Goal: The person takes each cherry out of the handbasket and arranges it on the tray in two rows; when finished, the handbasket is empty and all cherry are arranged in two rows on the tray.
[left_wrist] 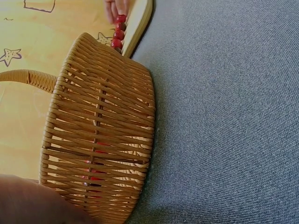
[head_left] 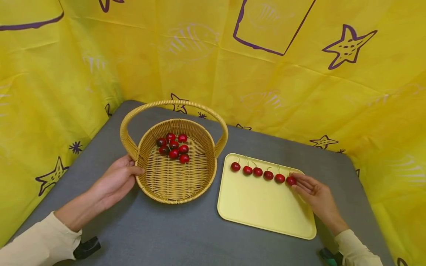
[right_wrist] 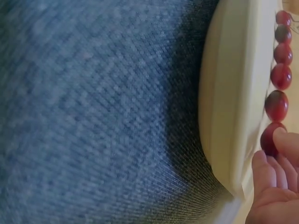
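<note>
A round wicker basket (head_left: 176, 201) with a tall arched handle stands at the left of the grey table, several dark red cherries (head_left: 173, 145) inside it. My left hand (head_left: 118, 177) grips its left side, thumb over the rim; in the left wrist view part of that hand (left_wrist: 32, 203) shows at the lower corner. To the right, a row of cherries with stems (head_left: 257, 171) lies along the far edge of a pale yellow tray (head_left: 263, 210). At the row's right end my right hand (head_left: 314, 194) pinches the last cherry (right_wrist: 271, 139) between thumb and fingers.
Grey cloth (head_left: 186, 236) covers the table. A yellow curtain (head_left: 206, 66) printed with starfish and fish hangs close behind and along both sides. The basket handle (head_left: 173, 103) arches above the basket's far side. A narrow gap separates basket and tray.
</note>
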Demonstrator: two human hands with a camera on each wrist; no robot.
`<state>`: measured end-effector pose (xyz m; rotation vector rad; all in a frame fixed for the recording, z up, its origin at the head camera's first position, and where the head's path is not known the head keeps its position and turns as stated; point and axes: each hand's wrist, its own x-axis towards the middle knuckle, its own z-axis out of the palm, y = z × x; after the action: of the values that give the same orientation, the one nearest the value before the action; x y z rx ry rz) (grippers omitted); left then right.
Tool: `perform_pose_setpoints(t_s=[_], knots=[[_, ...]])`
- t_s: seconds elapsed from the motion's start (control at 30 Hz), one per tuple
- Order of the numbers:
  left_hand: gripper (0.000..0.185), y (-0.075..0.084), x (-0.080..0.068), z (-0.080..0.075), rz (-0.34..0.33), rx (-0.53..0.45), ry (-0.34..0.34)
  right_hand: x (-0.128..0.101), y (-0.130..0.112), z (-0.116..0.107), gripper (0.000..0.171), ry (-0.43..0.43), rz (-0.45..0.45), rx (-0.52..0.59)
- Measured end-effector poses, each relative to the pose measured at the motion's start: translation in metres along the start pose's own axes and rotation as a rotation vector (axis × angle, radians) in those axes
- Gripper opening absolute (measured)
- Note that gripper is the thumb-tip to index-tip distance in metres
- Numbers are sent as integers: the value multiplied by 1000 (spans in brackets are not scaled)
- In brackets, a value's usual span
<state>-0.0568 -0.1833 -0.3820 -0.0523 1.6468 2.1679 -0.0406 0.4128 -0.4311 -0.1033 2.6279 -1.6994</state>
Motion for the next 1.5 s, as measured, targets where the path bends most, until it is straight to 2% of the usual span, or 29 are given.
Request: perform_pose_setpoints(t_s=[0.4, 0.63, 0.87, 1.0, 1.2, 1.33, 1.5], knots=[[81, 1, 0, 1, 3, 2, 2, 1, 1, 3, 49, -16, 20, -7], [80, 0, 0, 1, 5, 9, -2, 0, -3, -3, 48, -2, 4, 4], [79, 0, 0, 0, 8, 11, 7, 4, -26, -11, 47, 27, -39, 13], [80, 0, 0, 0, 6, 8, 9, 5, -47, -7, 49, -2, -55, 51], [84, 2, -1, 1, 8, 3, 6, 9, -87, 24, 48, -93, -168, 98], [86, 3, -1, 2, 13, 0, 3, 12, -112, 56, 48, -179, -234, 126], [85, 1, -1, 2, 19, -2, 7, 20, -138, 98, 49, -293, -307, 214]])
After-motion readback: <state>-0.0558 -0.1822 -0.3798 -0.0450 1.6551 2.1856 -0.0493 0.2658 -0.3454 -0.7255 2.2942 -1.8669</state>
